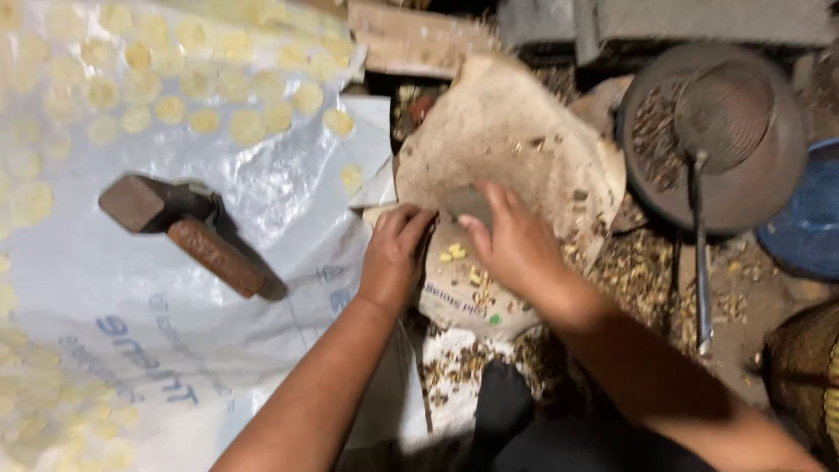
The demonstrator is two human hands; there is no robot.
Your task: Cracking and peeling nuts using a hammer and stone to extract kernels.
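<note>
left hand (393, 253): curled, knuckles up, resting at the near left edge of the worn brown sack (507, 140)
right hand (516, 245): fingers spread, pressing on a dark flat stone (463, 203) that lies on the sack
yellow bits (454, 253): small pieces scattered between the two hands
hammer (179, 227): rusty head and handle, lying on the white plastic sheet (131, 323), left of the hands
pale discs (175, 79): rows laid on the sheet, far left
round pan (712, 140): far right, holding a wire skimmer (699, 175) and husks
husk litter (638, 280): on the ground near the pan
</note>
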